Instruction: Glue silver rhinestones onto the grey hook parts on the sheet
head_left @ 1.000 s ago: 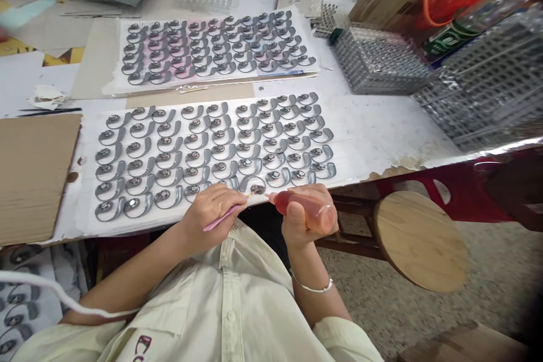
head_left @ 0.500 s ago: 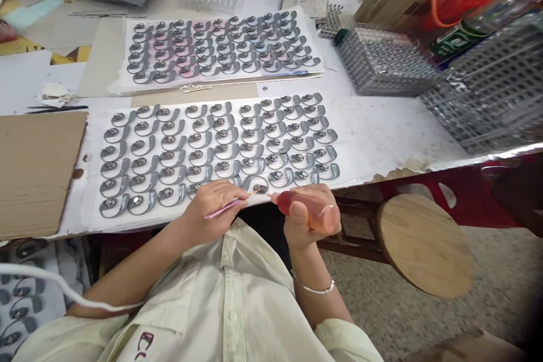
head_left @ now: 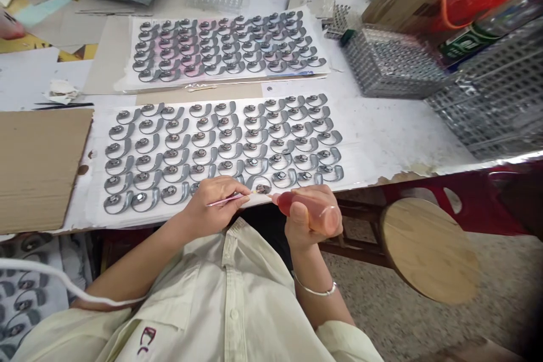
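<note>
My left hand (head_left: 217, 203) is closed round a thin pink stick (head_left: 227, 199), whose yellowish tip points right. In my right hand (head_left: 311, 226) is a soft bottle of reddish liquid (head_left: 311, 212), its nozzle tilted left. The stick's tip and the nozzle come close together at the front edge of the white sheet (head_left: 250, 199). Just beyond them lies a small round metal piece with a dark centre (head_left: 263, 188); I cannot tell if either tip touches it. Rows of curved grey metal pieces with round studs (head_left: 227, 148) cover the sheet, and my left hand hides part of the front row.
A second sheet of similar pieces (head_left: 229, 45) lies behind. Brown cardboard (head_left: 40, 169) sits at the left and clear boxes of small parts (head_left: 392, 62) at the right. A round wooden stool (head_left: 430, 249) stands right of me. A white cable (head_left: 63, 280) crosses the lower left.
The whole view has shifted slightly, so the table appears a little further right. The pink stick lies flatter. Both hands keep nearly the same pose and hold the same things.
</note>
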Demonstrator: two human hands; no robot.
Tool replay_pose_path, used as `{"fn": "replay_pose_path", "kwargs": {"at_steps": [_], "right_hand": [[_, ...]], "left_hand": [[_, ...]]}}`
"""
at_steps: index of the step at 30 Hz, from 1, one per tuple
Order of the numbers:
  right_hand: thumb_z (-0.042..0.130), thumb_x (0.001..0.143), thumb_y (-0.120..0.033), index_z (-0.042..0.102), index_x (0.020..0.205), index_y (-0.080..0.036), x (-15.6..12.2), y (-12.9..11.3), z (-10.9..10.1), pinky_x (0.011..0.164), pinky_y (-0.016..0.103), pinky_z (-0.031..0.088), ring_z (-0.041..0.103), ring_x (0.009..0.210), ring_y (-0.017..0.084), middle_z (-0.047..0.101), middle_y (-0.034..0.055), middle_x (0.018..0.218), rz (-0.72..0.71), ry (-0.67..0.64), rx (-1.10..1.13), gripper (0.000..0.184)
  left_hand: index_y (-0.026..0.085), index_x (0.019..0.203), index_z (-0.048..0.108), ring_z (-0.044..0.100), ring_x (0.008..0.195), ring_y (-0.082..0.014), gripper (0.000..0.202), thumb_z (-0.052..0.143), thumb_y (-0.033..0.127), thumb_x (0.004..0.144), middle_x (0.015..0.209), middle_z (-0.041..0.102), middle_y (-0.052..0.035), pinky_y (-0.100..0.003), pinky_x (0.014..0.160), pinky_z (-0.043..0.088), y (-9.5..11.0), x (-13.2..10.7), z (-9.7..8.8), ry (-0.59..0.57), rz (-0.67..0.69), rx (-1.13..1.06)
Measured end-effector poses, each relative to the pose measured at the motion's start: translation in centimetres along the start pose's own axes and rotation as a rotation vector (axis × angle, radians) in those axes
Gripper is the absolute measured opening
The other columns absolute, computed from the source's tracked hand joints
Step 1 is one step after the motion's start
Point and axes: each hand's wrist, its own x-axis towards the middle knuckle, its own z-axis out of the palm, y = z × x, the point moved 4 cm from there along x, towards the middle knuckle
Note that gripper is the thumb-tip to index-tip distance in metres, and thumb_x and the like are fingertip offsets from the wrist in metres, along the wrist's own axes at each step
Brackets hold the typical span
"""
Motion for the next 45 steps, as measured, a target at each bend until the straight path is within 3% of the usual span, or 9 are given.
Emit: {"fn": "replay_pose_path", "kwargs": {"at_steps": [17, 27, 33, 45], "right_hand": [[0.065, 0.083, -0.030, 0.062, 0.077, -0.017, 0.0, -0.2, 0.6, 0.057, 0.035, 0.048, 0.057, 0.063, 0.017, 0.063, 0.0034, 0.069, -0.005, 0.003, -0.001, 0.015], [0.063, 0.084, -0.035, 0.061, 0.084, -0.019, -0.1, -0.3, 0.7, 0.054, 0.035, 0.049, 0.058, 0.062, 0.018, 0.063, 0.0034, 0.071, -0.047, -0.033, -0.080, 0.016], [0.066, 0.083, -0.032, 0.061, 0.090, -0.017, -0.1, -0.6, 0.9, 0.055, 0.033, 0.049, 0.058, 0.064, 0.017, 0.064, 0.0042, 0.074, -0.119, -0.018, -0.074, 0.017], [0.066, 0.083, -0.032, 0.061, 0.092, -0.018, -0.1, -0.7, 0.6, 0.052, 0.033, 0.048, 0.057, 0.062, 0.017, 0.064, 0.0039, 0.072, -0.111, -0.024, -0.074, 0.017]], "left_hand": [[0.018, 0.088, 0.067, 0.065, 0.070, -0.0126, 0.008, 0.059, 0.017, 0.090, 0.079, 0.071, -0.0016, -0.023, 0.066, 0.048, 0.0, 0.2, -0.2, -0.015, -0.030, 0.031], [0.020, 0.080, 0.072, 0.062, 0.064, -0.0125, 0.009, 0.064, 0.016, 0.083, 0.073, 0.071, 0.0008, -0.022, 0.062, 0.046, -0.1, 1.7, -0.5, -0.094, -0.300, 0.019], [0.019, 0.080, 0.073, 0.060, 0.062, -0.0117, 0.010, 0.063, 0.015, 0.081, 0.073, 0.070, 0.0003, -0.021, 0.059, 0.045, -0.1, 1.8, -0.5, -0.102, -0.316, -0.003], [0.019, 0.080, 0.073, 0.060, 0.063, -0.0117, 0.011, 0.062, 0.014, 0.082, 0.074, 0.071, 0.0002, -0.021, 0.060, 0.045, -0.1, 1.8, -0.5, -0.105, -0.317, -0.015]]}}
